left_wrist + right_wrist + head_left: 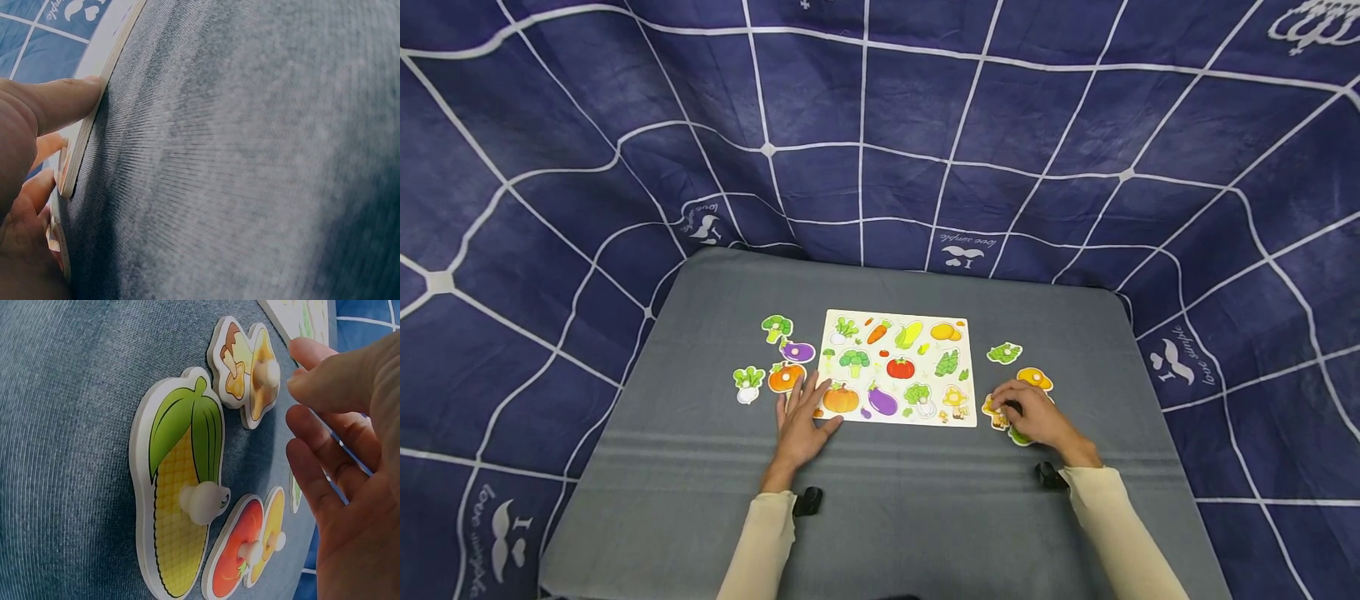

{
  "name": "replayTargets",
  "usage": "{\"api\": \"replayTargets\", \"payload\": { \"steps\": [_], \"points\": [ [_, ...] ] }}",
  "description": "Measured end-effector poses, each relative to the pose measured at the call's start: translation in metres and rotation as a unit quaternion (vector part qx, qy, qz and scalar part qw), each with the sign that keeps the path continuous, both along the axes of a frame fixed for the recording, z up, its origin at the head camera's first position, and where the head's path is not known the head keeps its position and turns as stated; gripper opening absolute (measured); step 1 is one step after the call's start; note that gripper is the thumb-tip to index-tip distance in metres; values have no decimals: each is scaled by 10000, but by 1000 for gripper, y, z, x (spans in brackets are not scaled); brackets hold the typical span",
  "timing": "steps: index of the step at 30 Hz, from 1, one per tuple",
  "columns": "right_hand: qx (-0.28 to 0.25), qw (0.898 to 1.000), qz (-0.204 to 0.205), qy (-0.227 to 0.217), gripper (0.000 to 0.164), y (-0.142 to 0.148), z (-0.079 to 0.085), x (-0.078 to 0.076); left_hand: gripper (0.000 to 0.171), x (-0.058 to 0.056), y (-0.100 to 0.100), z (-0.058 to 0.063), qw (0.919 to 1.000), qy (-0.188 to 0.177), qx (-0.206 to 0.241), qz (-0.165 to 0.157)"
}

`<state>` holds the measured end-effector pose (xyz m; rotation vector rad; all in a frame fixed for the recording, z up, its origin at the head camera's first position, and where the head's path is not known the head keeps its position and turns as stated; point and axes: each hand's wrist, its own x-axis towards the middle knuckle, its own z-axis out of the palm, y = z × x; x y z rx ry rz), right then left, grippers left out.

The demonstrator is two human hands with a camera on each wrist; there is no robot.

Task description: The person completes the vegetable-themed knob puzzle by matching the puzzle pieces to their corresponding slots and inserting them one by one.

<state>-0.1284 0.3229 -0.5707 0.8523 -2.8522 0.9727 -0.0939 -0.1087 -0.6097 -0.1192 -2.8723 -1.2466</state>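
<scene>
Far side, middle: on the navy-blue cloth with white grid lines [812, 92] before me, an upside-down white moustache print [962, 252] reads "I", heart, "love simple".
Far left print [706, 226]: same words, tilted.
Near left print [501, 537]: same words, sideways.
Right print [1182, 358]: same words, sideways.
Far right, top: white crown sign [1318, 21], cut off.
My left-wrist view: "simple", partly cut off.

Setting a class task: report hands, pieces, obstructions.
Left fingers at board, near-left corner. Right fingers by mushroom piece, gripping nothing. Piece lying knob up. Corn piece close, seemingly not blocking.
</scene>
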Motion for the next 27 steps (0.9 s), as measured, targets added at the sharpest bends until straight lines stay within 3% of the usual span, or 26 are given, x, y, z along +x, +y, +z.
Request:
{"api": "replayTargets", "payload": {
  "steps": [17, 22, 27],
  "points": [
    [409, 9990, 4, -163, 22, 0, -1, 2, 70, -1, 2, 1, 9999, -98, 31, 0],
    [251, 9996, -38, -133, 22, 0, -3, 2, 71, -2, 2, 0, 10000, -43, 65, -7],
    [-6, 9999, 102, 8, 23, -3, -10, 3, 69, 2, 0, -1, 9997, 236, 28, 30]
  ]
}}
